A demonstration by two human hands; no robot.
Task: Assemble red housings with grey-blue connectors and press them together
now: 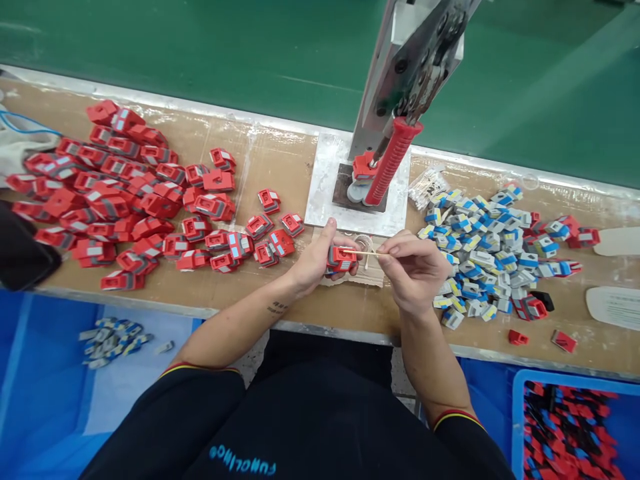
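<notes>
black sleeves nearest; left hand (314, 261) fingers pinch red part (342, 259), right hand (413, 270) fingers pinch thin stick (365, 253).

Press arm (425, 40) cut off at top; blue bin (575, 427) perhaps half out of frame.

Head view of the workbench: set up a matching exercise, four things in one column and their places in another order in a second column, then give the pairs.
Things:
1. red toy pile
2. blue and white parts pile
3. thin stick
4. red press handle

Places:
A. pinched in the right hand
B. left part of the bench
C. above the grey base plate
D. right part of the bench

Pairs: 1-B, 2-D, 3-A, 4-C
</notes>
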